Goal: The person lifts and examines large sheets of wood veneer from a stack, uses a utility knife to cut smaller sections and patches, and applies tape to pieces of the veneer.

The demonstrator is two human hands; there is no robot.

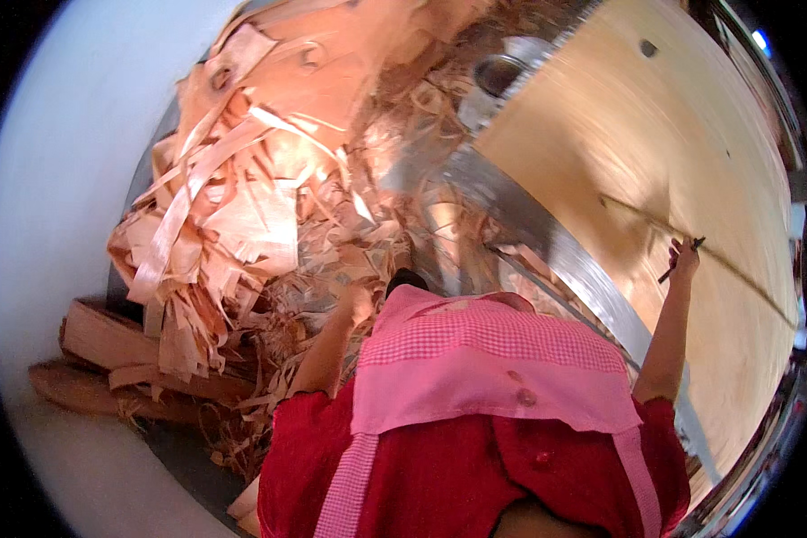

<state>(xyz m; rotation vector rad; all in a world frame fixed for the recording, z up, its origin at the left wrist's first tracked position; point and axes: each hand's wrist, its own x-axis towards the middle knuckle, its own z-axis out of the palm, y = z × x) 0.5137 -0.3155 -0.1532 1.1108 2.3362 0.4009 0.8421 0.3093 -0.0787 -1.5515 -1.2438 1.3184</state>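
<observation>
Right hand (686,255) grips a thin dark stick-like tool (680,260) against the broad pale wooden sheet (637,134); left hand (360,303) (fingers hidden, grip unclear) reaches into orange-pink wood-veneer scraps (242,197).

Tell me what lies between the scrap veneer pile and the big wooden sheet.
In the head view, a metal rail runs between the scrap veneer pile and the wooden sheet.

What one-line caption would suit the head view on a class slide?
Right hand holds a thin dark tool over a veneer sheet; left hand reaches into veneer scraps.
</observation>
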